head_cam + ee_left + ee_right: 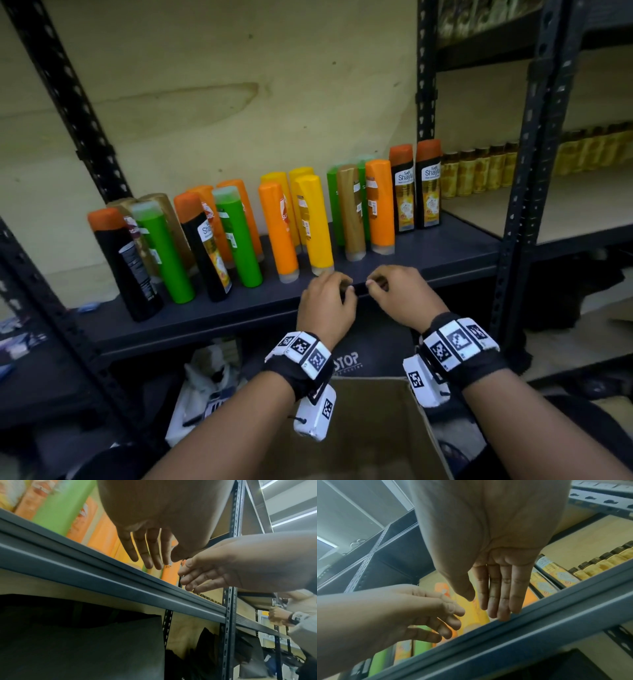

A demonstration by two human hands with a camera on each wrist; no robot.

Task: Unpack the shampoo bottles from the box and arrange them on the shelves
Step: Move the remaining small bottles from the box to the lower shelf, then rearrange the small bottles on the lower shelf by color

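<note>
Orange, green, yellow, brown and black shampoo bottles (310,222) crowd the dark grey shelf (445,253), most of them standing cap-down in a loose row with uneven gaps, so the likeliest trouble is a knock: a sleeve or wrist band brushing the front yellow bottle (317,226) could tip it into its neighbours and set several falling. Both hands sit just in front of that row, above the shelf's front lip; the left hand (327,301) and right hand (397,294) are empty, fingers relaxed and loosely spread in the wrist views, nothing pinched between them. The cardboard box (370,428) lies below and near the body, and its inside looks bare from the head view, though its floor is only partly visible, so whether bottles remain cannot be told. Reaching down for it, the forearms must clear the shelf edge, which could catch the wrist cameras. Two black bottles with orange caps (414,188) stand upright against the slotted black post (426,68) at the right end, leaving little room there; beyond it, amber jars (479,174) fill the next rack.
</note>
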